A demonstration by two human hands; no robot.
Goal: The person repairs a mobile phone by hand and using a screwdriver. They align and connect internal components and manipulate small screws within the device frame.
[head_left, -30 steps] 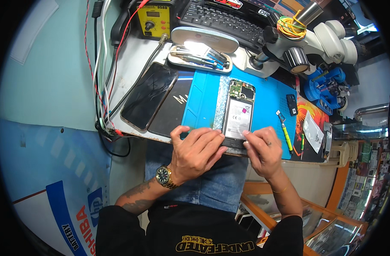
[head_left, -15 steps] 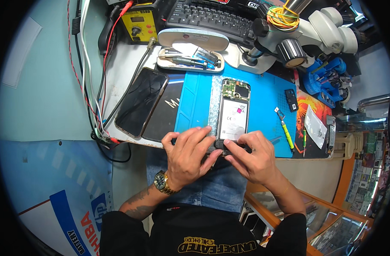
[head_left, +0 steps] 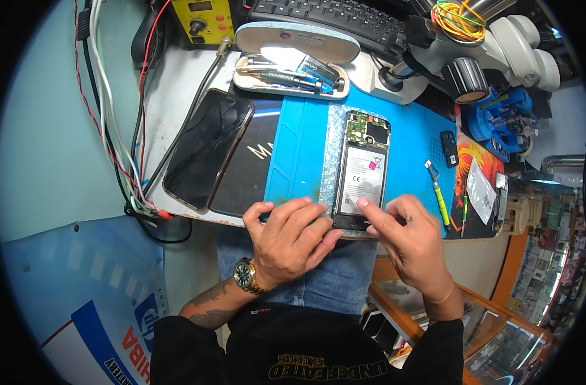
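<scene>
An opened smartphone (head_left: 341,186) lies on a blue work mat (head_left: 299,147), its green circuit board (head_left: 359,133) at the far end and a white-labelled battery (head_left: 370,163) below. My left hand (head_left: 283,240), with a watch on its wrist, rests at the near table edge beside the phone's lower left corner. Its fingers are loosely bent and a little apart; what lies beneath them is hidden. My right hand (head_left: 411,237) is at the phone's lower right, thumb stretched over the battery's lower end and apart from the curled fingers. I see nothing held in it.
A second phone (head_left: 208,149) lies at left. Behind stand an open case of tools (head_left: 286,80), a keyboard (head_left: 331,22) and a microscope (head_left: 466,80). At right are a yellow-green craft knife (head_left: 441,204), a dark phone part (head_left: 449,149), a plastic bag (head_left: 481,191) and a blue holder (head_left: 498,122).
My right hand has drawn back to the right from the phone's lower end, uncovering it. The left hand stays nearly in place. The whole view has shifted slightly.
</scene>
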